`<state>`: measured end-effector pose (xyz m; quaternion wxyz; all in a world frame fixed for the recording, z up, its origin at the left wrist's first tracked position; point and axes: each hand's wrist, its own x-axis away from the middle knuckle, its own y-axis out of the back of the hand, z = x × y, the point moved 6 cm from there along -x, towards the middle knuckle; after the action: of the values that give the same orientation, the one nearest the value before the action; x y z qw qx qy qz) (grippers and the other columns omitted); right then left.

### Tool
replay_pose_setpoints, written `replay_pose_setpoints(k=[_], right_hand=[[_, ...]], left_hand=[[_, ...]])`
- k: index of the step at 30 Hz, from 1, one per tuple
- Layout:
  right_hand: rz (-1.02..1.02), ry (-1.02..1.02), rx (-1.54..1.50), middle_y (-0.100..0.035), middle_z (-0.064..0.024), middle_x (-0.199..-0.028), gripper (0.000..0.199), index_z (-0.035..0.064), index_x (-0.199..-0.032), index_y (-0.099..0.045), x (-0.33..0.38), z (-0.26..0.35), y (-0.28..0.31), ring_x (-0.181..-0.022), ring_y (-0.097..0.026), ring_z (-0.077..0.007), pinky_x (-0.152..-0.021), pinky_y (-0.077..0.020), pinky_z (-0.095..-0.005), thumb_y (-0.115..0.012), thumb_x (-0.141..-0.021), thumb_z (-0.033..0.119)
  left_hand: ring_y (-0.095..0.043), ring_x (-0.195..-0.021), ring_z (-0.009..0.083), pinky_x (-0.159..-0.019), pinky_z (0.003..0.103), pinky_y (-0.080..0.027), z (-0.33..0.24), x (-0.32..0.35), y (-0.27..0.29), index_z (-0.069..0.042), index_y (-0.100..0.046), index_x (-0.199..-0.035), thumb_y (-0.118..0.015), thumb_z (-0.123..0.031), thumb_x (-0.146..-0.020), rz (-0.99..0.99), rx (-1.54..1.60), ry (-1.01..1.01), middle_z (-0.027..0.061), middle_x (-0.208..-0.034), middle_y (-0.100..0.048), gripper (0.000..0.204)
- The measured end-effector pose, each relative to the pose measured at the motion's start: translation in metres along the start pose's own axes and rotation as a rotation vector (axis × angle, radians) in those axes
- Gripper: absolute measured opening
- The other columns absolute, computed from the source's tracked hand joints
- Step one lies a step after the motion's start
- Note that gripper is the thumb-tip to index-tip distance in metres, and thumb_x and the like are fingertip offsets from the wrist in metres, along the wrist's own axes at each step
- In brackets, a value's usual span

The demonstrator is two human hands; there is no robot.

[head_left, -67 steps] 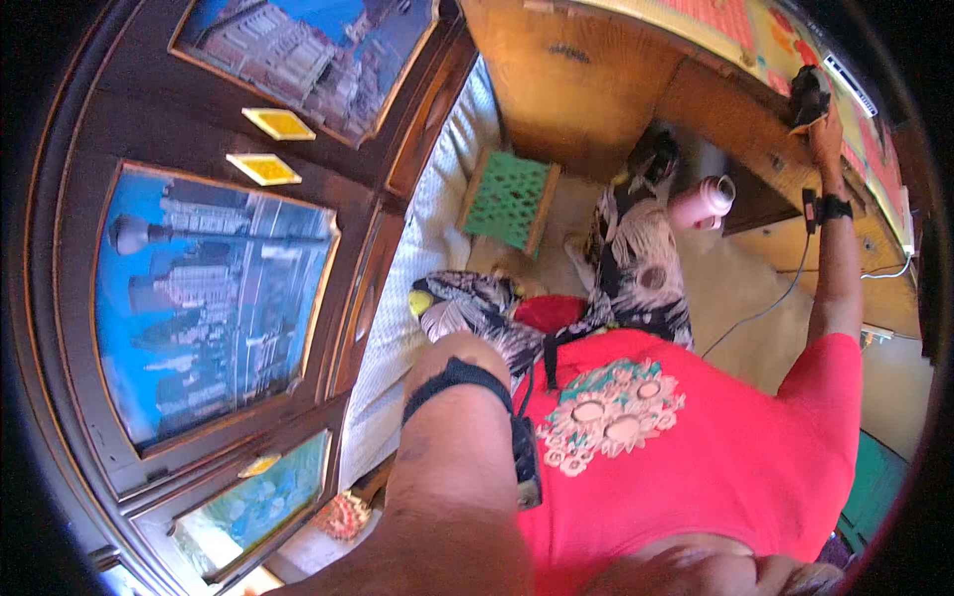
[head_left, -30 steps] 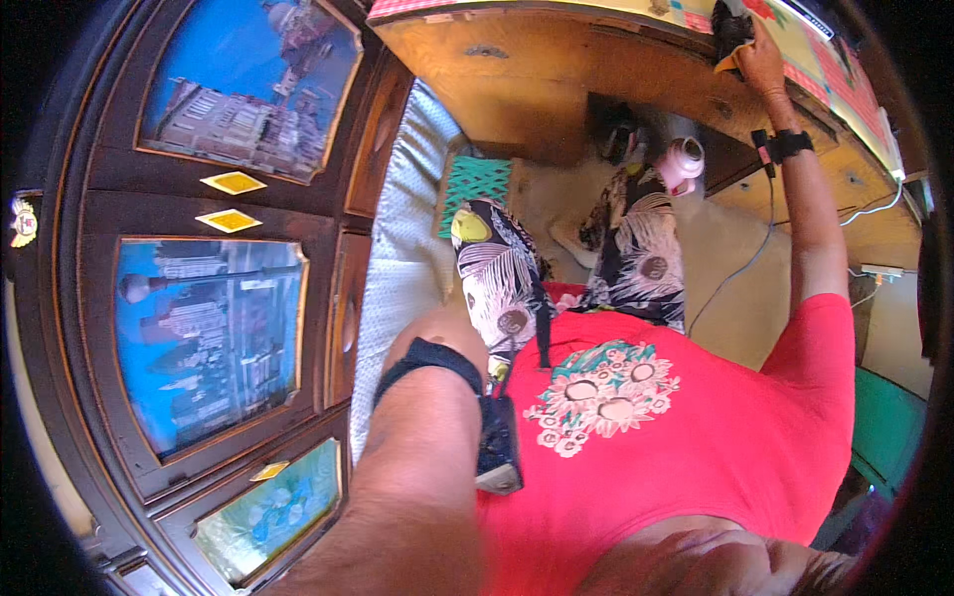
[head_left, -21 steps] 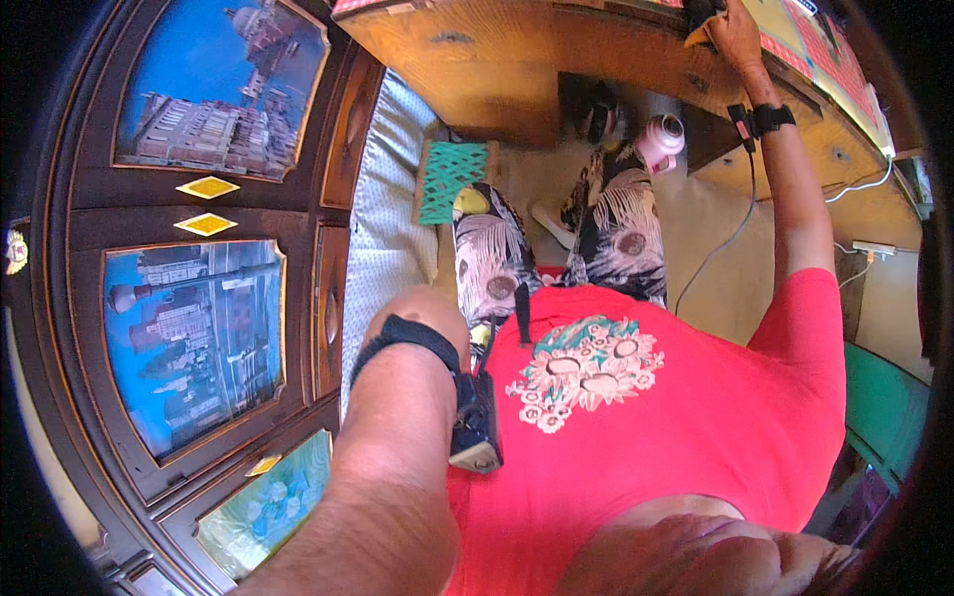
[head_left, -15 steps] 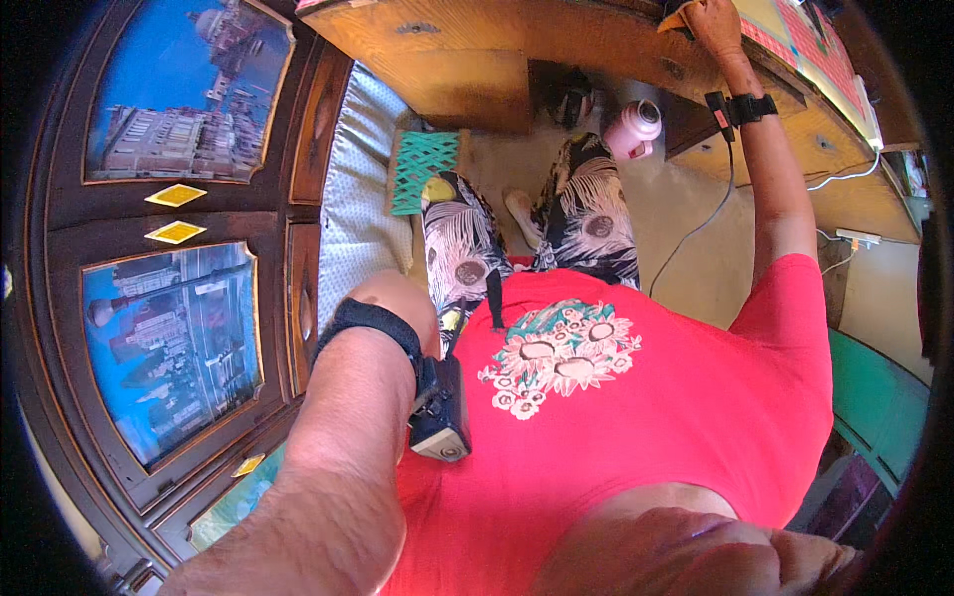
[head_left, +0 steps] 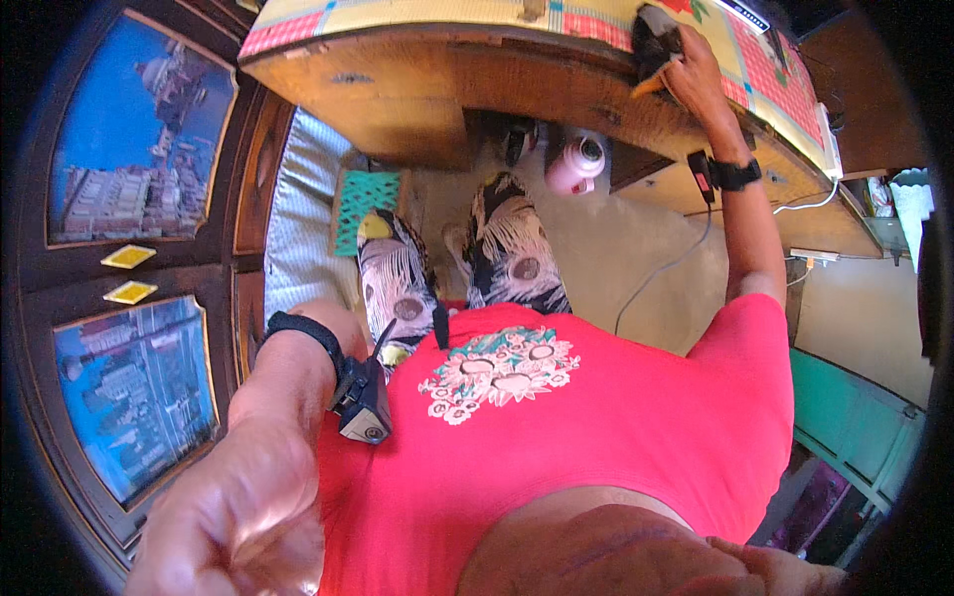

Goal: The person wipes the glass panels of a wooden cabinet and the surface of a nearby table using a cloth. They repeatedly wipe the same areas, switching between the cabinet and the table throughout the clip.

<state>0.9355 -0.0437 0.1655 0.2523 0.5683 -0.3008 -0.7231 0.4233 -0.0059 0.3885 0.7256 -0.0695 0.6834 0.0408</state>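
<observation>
The right hand rests on a dark object on the table, grip unclear; the left hand stays far back, hidden.

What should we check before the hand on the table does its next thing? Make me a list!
1. Right hand is on the dark object at the table edge: ok.
2. Grip is firm: cannot tell, the fingers hide it.
3. Orange piece under the hand is free to move: cannot tell.
4. Left hand is out of the way, close to the camera, a loose fist holding nothing visible: ok.
5. Grey cable hanging below the table is away from the right hand: ok.
6. Pink bottle under the table is away from the feet: ok.
</observation>
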Motion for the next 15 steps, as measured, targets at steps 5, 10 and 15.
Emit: replay_pose_setpoints(k=[5,10,15], right_hand=[[0.075,-0.270,0.340,-0.064,-0.0241,-0.114,0.047,0.0043,-0.125,-0.060,0.022,-0.070,0.056,-0.108,-0.058,-0.0433,-0.096,-0.0453,-0.0479,-0.066,-0.080,0.018],[0.261,-0.715,0.803,-0.063,-0.0245,-0.121,0.049,0.0033,-0.129,-0.056,0.042,-0.130,0.107,-0.116,-0.058,-0.0413,-0.098,-0.0456,-0.0501,-0.064,-0.086,0.027],[0.316,-0.747,0.784,-0.059,-0.0236,-0.129,0.048,0.0035,-0.130,-0.053,0.039,-0.143,0.097,-0.118,-0.057,-0.0419,-0.098,-0.0467,-0.0507,-0.061,-0.088,0.026]], left_hand=[[-0.060,-0.089,0.0231,-0.080,0.039,-0.049,0.014,0.025,0.037,-0.009,-0.064,-0.107,-0.061,-0.032,-0.094,-0.023,-0.199,0.105,0.0096,-0.101,-0.063,0.027],[-0.063,-0.092,0.0175,-0.088,0.034,-0.051,0.047,0.087,0.137,-0.001,-0.067,-0.101,-0.056,-0.007,-0.095,-0.315,-0.802,0.575,0.0111,-0.099,-0.068,0.014],[-0.062,-0.090,0.0126,-0.086,0.028,-0.050,0.125,0.175,0.261,0.002,-0.067,-0.104,-0.058,-0.006,-0.098,-0.460,-0.964,0.939,0.0061,-0.098,-0.068,0.014]])
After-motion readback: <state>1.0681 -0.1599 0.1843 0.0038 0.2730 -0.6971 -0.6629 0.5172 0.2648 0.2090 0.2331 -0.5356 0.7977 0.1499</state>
